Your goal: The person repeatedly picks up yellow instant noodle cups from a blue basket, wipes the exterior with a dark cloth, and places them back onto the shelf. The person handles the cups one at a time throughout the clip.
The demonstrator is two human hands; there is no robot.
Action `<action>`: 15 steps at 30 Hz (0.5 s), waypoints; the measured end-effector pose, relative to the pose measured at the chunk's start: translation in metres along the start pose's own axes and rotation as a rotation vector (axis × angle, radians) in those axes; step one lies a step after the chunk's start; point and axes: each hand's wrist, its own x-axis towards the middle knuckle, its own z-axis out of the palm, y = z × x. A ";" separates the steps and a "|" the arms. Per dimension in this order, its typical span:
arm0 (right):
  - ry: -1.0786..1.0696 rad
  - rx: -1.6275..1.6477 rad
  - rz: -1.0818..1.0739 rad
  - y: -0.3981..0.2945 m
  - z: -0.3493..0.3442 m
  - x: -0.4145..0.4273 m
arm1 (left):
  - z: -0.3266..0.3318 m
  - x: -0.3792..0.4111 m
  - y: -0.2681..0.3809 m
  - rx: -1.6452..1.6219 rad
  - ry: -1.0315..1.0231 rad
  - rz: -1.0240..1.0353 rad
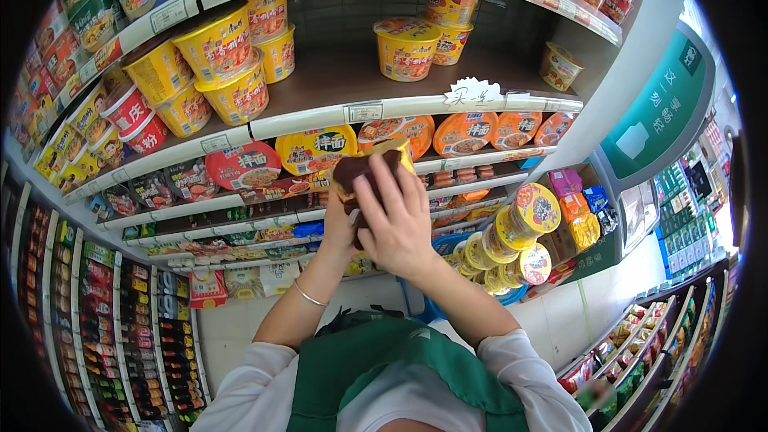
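Before my chest I hold a yellow instant noodle tub (405, 153), with a dark brown cloth (367, 173) laid over it. My right hand (393, 216) presses on the cloth with its fingers spread. On the other side my left hand (341, 222), with a bracelet at the wrist, supports the tub; its fingers are mostly hidden. Beyond my hands, a yellow noodle tub (408, 51) stands on the brown shelf (336, 81), near two stacked tubs (450, 24). More yellow tubs (231, 96) are stacked at the shelf's left.
Tall stacks of noodle tubs (510, 234) rise from a blue basket (441, 245) at my right. A small cup (561, 66) stands at the shelf's right end. Bottle shelves (99, 312) are at lower left, snack shelves (642, 342) at lower right.
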 end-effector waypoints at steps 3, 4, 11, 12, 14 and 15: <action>-0.016 0.160 0.055 0.009 -0.011 0.020 | -0.002 0.004 0.003 0.004 -0.034 0.038; 0.042 0.208 0.058 0.019 -0.013 0.026 | 0.003 0.001 0.005 0.041 -0.049 0.086; 0.067 1.595 1.053 0.082 0.012 0.013 | 0.019 -0.014 0.011 -0.184 0.000 -0.061; 0.157 1.766 1.190 0.085 0.021 0.004 | 0.024 -0.013 0.013 -0.271 -0.009 -0.075; 0.386 2.044 1.291 0.066 0.044 -0.018 | 0.033 -0.009 0.019 -0.333 0.043 -0.065; 0.509 2.181 1.163 0.054 0.056 -0.028 | 0.032 -0.007 0.020 -0.300 0.055 -0.001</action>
